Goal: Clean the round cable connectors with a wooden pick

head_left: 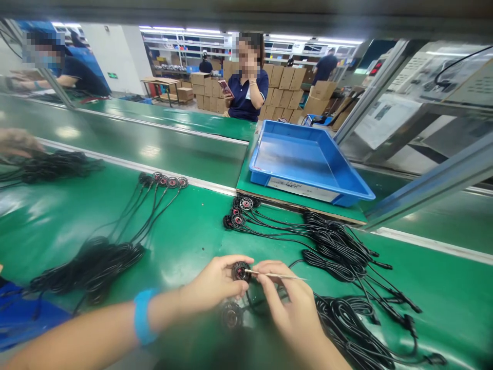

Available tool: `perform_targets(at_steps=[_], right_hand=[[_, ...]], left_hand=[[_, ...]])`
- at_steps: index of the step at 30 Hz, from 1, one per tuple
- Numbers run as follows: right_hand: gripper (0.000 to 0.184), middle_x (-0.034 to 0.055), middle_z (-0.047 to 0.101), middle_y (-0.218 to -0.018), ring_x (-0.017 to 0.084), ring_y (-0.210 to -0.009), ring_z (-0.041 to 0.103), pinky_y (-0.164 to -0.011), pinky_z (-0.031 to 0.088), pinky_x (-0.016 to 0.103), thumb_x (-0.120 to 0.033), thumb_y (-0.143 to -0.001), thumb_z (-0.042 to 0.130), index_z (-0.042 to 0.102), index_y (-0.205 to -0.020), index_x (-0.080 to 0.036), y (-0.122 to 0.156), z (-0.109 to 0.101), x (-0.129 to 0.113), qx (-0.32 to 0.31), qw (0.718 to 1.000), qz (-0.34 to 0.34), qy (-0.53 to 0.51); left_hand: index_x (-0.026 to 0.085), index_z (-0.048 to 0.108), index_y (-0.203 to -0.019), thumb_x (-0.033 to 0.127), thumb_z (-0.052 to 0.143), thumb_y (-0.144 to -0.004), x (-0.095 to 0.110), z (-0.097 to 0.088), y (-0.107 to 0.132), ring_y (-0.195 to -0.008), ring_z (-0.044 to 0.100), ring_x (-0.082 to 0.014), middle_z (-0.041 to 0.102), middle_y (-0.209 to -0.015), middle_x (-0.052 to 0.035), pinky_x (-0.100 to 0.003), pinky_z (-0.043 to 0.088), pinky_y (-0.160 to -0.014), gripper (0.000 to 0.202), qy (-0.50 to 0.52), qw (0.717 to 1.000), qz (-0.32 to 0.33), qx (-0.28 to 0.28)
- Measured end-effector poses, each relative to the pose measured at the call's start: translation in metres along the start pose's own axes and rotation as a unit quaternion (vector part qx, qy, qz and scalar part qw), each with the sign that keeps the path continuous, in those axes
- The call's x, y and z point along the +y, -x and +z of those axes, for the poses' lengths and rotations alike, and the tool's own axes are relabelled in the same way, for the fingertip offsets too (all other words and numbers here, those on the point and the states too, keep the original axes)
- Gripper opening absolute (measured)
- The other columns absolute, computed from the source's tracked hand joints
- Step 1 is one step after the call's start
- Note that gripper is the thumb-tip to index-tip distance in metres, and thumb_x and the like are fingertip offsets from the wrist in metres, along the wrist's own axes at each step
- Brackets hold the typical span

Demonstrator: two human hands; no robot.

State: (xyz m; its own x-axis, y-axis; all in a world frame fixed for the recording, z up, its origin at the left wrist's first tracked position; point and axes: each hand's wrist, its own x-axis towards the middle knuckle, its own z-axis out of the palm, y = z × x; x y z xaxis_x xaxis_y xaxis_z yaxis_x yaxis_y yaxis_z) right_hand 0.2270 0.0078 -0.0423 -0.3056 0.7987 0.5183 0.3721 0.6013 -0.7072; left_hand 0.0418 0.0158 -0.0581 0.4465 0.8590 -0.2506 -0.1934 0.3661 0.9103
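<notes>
Left hand [211, 281] clamps round, black, plastic-looking disc [239, 272].
Right hand [290, 294] pinches thin, pale wooden stick [278, 276]; disc seems light, rigid (best held edgewise).

Light: bright, from ceiling strip lights [203, 30], upper frame | Glare: white patches on green belt [192, 154], left of centre; bench [192, 221] glossy, sheen at left | Shade: overhead beam [246, 11] dark, blurred, top edge | Blur: co-worker's hand [17, 143], left edge; dark haze, bottom centre | Distortion: metal post [427, 182] stretched, right | Pixelated patches [246, 54]: upper left, upper centre
</notes>
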Motion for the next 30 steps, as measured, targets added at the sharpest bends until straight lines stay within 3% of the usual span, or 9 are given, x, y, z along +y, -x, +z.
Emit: perform_targets(at_steps=[11,16,22,30], right_hand=[[0.023,-0.0017,0.066,-0.095,0.011,-0.092,0.065,-0.080,0.053,0.023,-0.004,-0.084,0.054,0.055,-0.094,-0.025,-0.003,-0.003,0.003,-0.100,0.991,-0.005,-0.085],[0.024,-0.0009,0.065,-0.091,0.013,-0.090,0.064,-0.079,0.052,0.026,-0.003,-0.082,0.053,0.055,-0.094,-0.024,-0.002,0.002,0.004,-0.106,0.993,-0.035,-0.034],[0.021,0.0001,0.065,-0.087,0.015,-0.080,0.064,-0.072,0.052,0.029,-0.005,-0.081,0.052,0.056,-0.091,-0.022,0.001,0.012,-0.001,-0.083,0.995,-0.009,0.054],[0.018,-0.0006,0.070,-0.092,0.013,-0.090,0.068,-0.082,0.056,0.025,-0.008,-0.084,0.055,0.061,-0.091,-0.024,-0.003,-0.004,0.001,-0.059,0.995,0.032,-0.068]], left_hand=[[0.015,0.066,-0.113,0.009,0.070,-0.074,0.002,-0.009,0.001,-0.060,0.052,-0.0082,0.062,-0.075,0.0009,-0.022,0.045,-0.060,0.039,-0.018,0.994,-0.004,-0.105],[0.015,0.066,-0.110,0.007,0.068,-0.073,0.001,-0.008,0.000,-0.062,0.050,-0.0083,0.060,-0.077,0.0012,-0.022,0.043,-0.061,0.037,-0.026,0.994,-0.003,-0.102],[0.013,0.068,-0.107,0.004,0.063,-0.073,0.003,-0.001,0.002,-0.061,0.052,-0.0093,0.060,-0.072,0.0014,-0.019,0.042,-0.056,0.035,-0.043,0.993,0.009,-0.108],[0.013,0.066,-0.110,0.009,0.068,-0.072,0.000,-0.005,0.000,-0.059,0.054,-0.0092,0.063,-0.074,0.0001,-0.021,0.045,-0.058,0.037,-0.034,0.997,-0.009,-0.072]])
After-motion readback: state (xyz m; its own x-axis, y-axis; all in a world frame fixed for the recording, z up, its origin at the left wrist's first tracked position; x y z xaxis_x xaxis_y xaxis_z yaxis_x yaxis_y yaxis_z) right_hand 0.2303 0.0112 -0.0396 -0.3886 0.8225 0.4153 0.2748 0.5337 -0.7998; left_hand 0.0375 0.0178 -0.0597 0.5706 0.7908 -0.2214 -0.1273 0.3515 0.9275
